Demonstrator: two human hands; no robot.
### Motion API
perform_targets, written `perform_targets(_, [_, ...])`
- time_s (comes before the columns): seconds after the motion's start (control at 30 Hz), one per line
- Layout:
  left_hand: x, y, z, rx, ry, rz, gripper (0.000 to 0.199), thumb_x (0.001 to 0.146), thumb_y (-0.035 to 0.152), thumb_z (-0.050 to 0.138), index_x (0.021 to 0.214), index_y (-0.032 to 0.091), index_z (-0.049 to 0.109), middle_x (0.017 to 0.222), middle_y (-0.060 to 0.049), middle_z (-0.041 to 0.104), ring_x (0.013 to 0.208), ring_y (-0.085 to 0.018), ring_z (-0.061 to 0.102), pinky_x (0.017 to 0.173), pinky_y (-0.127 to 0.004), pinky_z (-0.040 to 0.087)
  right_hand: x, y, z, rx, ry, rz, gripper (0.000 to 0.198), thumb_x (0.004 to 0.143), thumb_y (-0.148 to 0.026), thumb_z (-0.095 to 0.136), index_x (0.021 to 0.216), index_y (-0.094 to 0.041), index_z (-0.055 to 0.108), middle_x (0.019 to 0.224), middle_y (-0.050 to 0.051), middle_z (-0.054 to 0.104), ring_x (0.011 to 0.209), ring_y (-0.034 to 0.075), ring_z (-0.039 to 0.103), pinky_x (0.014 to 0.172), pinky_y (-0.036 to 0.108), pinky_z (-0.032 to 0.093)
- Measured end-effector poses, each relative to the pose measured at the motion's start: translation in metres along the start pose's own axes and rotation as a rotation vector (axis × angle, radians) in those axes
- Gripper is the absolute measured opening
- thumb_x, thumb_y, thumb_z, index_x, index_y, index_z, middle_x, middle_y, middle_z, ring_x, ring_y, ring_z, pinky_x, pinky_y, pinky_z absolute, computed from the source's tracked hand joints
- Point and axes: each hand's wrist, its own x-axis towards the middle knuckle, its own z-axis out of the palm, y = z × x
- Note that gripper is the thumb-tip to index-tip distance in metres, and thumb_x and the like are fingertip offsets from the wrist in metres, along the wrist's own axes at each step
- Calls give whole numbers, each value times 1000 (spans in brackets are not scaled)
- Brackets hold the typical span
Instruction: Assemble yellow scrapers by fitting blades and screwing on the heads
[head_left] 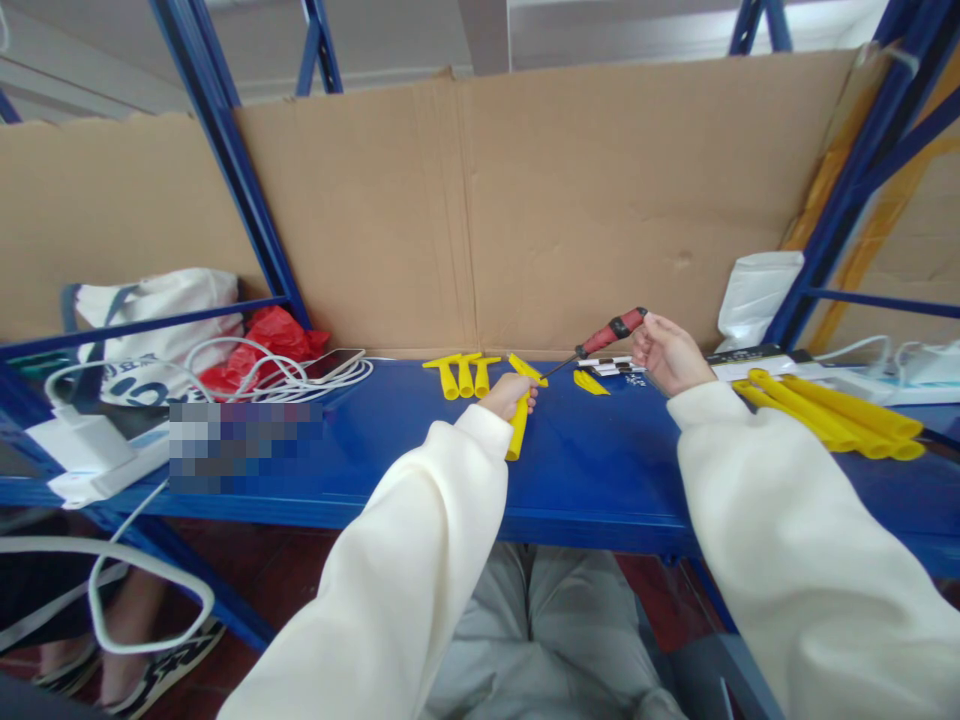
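Your left hand (517,395) was closed around a yellow T-shaped piece (517,440) just above the bench (420,450), to the right of three matching yellow T-pieces (465,378), while your right hand (670,352) gripped the end of a red-handled screwdriver (602,338). The shaft slanted down to the crossbar beside your left fingers, and its tip could not be made out. The likeliest trouble was a slip: with the right grip so far back on the handle, a sideways push could have skidded the tip off the smooth yellow surface and into your left hand. A slack left grip could also have let the piece twist under load. Your right forearm passed close to the pile of yellow tubes (840,415), so a wide elbow swing might have sent some rolling. Behind the work, the cardboard panel (585,200) limited forward reach, and the loose yellow scrap (592,382) lay below the screwdriver. The front edge ran above your lap, with a strip of blue bench before it; the roomiest stretch lay left of your left sleeve, up to the white cables (300,380).
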Motion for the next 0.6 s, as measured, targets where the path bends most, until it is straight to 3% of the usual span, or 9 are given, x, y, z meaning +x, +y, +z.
perform_targets(0.2, [0,0,0,5,0,5,22,90,4,46,71,15,48,45,6,40,35,-6,34,39,-20,26,2,1,-1,18,74,45,45,61,-47,83,67,-21,46,52,-6,45,44,7,44,37,19,34])
perform_targets(0.37, [0,0,0,7,14,-6,18,90,5,47,74,14,50,47,6,40,36,-6,34,40,-20,26,3,2,-3,-10,25,49,39,66,-50,78,73,-22,52,44,-8,34,39,9,38,36,22,32])
perform_targets(0.6, [2,-1,1,10,10,10,23,90,4,48,70,15,48,46,6,40,36,-6,34,40,-20,26,2,2,-3,-5,34,30,40,64,-43,81,68,-21,48,56,-6,48,47,7,45,39,19,35])
